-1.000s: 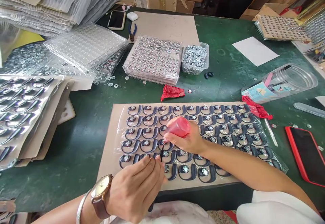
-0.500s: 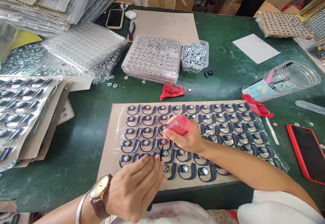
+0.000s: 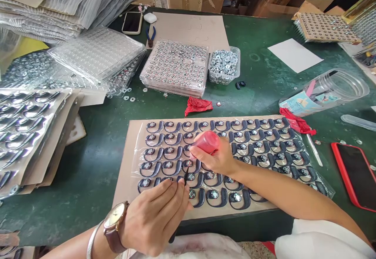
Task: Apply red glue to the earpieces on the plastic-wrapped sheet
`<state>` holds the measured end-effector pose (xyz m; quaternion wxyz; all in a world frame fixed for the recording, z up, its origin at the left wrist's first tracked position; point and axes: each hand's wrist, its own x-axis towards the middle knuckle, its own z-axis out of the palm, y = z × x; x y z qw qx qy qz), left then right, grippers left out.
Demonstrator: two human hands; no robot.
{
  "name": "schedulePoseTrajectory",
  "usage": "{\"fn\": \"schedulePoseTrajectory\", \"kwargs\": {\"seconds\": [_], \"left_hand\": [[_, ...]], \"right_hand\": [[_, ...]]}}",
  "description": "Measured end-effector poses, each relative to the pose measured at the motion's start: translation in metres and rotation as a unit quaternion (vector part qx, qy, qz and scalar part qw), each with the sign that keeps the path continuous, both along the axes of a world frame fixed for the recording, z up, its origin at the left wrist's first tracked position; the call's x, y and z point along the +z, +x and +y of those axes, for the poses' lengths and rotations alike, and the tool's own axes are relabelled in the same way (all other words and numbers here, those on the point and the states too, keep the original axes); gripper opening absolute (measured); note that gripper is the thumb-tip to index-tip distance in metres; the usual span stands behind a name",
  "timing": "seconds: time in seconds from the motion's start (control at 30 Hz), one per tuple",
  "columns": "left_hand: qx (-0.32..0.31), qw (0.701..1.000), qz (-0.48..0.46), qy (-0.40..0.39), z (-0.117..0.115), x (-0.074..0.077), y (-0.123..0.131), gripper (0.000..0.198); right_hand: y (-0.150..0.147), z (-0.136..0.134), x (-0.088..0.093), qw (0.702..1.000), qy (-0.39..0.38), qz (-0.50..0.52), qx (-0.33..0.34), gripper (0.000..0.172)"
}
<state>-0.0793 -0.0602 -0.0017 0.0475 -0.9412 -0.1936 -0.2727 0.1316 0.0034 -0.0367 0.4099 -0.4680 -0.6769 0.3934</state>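
A brown board [image 3: 125, 165] carries a clear sheet with rows of black hook-shaped parts [image 3: 170, 138], each with a round silvery piece. My right hand [image 3: 220, 157] is wrapped round a red squeeze bottle [image 3: 208, 142], its nozzle pointing down over a part in the left half of the sheet. Low at the board's front edge, my left hand [image 3: 160, 212] pinches dark tweezers [image 3: 186, 174]. The tweezer tips meet that same part [image 3: 188, 164], close under the nozzle. Fingers hide some neighbouring parts.
Behind the board stand stacked trays [image 3: 176, 67], a tub of metal rings [image 3: 225, 65] and a red cloth [image 3: 198, 105]. A clear jar [image 3: 326, 92] lies at the right, above a red-cased phone [image 3: 355, 177]. Packed sheets [image 3: 26, 133] fill the left.
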Motion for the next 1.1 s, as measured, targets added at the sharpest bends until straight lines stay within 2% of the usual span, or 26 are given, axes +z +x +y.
{"fn": "schedulePoseTrajectory", "kwargs": {"seconds": [0.17, 0.37, 0.67, 0.93, 1.1], "left_hand": [[0.004, 1.000, -0.005, -0.015, 0.001, 0.000, -0.001, 0.021], [0.011, 0.996, -0.027, -0.088, 0.006, 0.002, -0.005, 0.019], [0.017, 0.990, -0.047, -0.131, 0.014, 0.007, -0.003, 0.020], [0.027, 0.963, -0.109, -0.244, 0.023, 0.005, -0.011, 0.024], [0.051, 0.950, -0.142, -0.273, 0.028, 0.005, -0.011, 0.021]], "right_hand": [[0.000, 0.001, 0.004, 1.000, -0.006, -0.004, 0.011, 0.024], [0.002, 0.001, 0.010, 0.999, -0.041, 0.005, 0.001, 0.024], [0.003, 0.000, 0.009, 0.998, -0.038, 0.039, 0.015, 0.020], [0.001, -0.001, 0.007, 0.998, -0.017, 0.032, 0.052, 0.020], [0.001, -0.002, 0.003, 0.998, 0.024, 0.026, 0.051, 0.024]]}}
